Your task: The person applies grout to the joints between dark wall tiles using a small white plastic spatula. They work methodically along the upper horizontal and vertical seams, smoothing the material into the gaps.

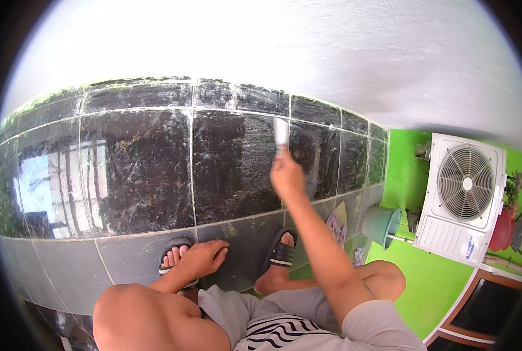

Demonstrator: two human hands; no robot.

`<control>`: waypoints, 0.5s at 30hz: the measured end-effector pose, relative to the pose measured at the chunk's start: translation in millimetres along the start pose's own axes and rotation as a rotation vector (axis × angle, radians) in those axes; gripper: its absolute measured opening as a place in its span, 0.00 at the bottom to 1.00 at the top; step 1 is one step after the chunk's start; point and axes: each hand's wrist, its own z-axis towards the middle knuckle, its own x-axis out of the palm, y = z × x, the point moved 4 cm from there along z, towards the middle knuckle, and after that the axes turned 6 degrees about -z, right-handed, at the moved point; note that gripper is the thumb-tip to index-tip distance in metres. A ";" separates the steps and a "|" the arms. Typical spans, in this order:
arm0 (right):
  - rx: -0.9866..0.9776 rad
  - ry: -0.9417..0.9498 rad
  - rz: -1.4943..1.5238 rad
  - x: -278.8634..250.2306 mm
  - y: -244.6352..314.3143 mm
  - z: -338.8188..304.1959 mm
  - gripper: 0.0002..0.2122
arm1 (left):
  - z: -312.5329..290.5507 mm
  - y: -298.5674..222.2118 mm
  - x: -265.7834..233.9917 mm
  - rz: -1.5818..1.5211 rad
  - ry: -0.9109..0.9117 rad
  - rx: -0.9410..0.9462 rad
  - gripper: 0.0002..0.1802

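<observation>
My right hand (287, 175) is closed round the handle of a scraper-like tool (281, 133) with a flat pale head, slightly blurred. The tool's head lies against the dark marbled wall tiles (138, 169), close to a vertical grout line. Whitish smears streak the tile just left of it. Low in front of me, my left hand (205, 258) hangs loosely above my left foot, its fingers relaxed and slightly apart with nothing in them. Dark sandals (282, 253) are on my feet.
A white wall (243, 41) rises above the tiles, and a ledge of grey tiles (132, 263) runs below. To the right are a teal bucket (383, 228), a patterned bag-like thing (337, 220), an air-conditioner outdoor unit (462, 196), a red pot (500, 231) and a bright green surface (410, 278).
</observation>
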 end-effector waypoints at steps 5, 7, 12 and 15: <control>-0.449 -0.048 0.064 19.3 84.6 -49.8 0.24 | 0.6 2.0 1.1 -0.010 0.000 -0.017 0.14; -0.438 -0.054 0.031 18.8 77.7 -44.5 0.24 | -1.2 1.1 -1.8 -0.011 -0.020 -0.008 0.14; 0.073 -0.065 -0.025 2.4 -49.5 25.0 0.21 | -1.1 -1.7 -1.8 -0.017 -0.039 0.018 0.14; 0.107 -0.128 0.013 -10.8 -83.8 60.8 0.21 | 4.5 -5.3 1.7 -0.013 -0.010 0.032 0.14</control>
